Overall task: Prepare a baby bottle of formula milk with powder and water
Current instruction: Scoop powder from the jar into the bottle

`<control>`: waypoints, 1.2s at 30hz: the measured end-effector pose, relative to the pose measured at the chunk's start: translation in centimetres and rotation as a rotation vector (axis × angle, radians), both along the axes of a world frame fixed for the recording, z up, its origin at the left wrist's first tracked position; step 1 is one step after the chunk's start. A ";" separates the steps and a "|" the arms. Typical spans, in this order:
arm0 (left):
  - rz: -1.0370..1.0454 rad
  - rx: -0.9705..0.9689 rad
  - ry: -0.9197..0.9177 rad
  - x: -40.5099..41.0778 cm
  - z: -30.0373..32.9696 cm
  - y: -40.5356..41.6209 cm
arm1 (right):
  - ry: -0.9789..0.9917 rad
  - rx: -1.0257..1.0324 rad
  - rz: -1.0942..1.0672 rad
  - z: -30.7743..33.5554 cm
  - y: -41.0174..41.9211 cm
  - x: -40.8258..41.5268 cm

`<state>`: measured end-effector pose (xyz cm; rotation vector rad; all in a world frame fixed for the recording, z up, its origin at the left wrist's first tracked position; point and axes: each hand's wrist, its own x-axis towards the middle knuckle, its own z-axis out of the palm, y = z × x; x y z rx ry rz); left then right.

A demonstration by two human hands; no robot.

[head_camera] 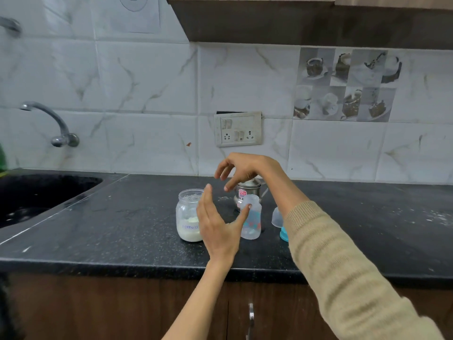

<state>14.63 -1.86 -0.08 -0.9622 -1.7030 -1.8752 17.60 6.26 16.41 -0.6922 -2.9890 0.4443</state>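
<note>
An uncapped clear baby bottle [252, 225] with coloured print stands on the black counter [122, 227]. To its left is an open glass jar [187, 217] labelled formula, part full of white powder. My left hand [218, 224] is held open between jar and bottle, thumb tip near the bottle's neck. Above the bottle, my right hand [241, 169] hovers with fingers loosely spread and holds nothing. A small steel pot [247, 192] sits behind the bottle. The bottle's clear cap [277, 217] and blue collar [284, 233] lie to the right, partly hidden by my right sleeve.
A black sink [36, 192] with a wall tap [56, 126] lies at the far left. A switch and socket plate [237, 128] is on the tiled wall behind. White powder specks mark the counter at the right. A cabinet handle [250, 320] is below the counter edge.
</note>
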 end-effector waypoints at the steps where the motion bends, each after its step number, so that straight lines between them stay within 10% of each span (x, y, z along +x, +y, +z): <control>1: 0.059 -0.003 -0.008 -0.7 0.4 -0.4 | 0.001 -0.003 0.005 -0.1 -0.3 -0.6; 15: -0.078 -0.454 -0.260 -7.7 -1.1 -3.8 | -0.051 0.141 -0.009 -4.1 -1.8 -8.0; 36: -0.146 -0.501 -0.246 -8.9 -3.1 -3.2 | -0.303 0.439 -0.120 -3.9 -3.0 -10.2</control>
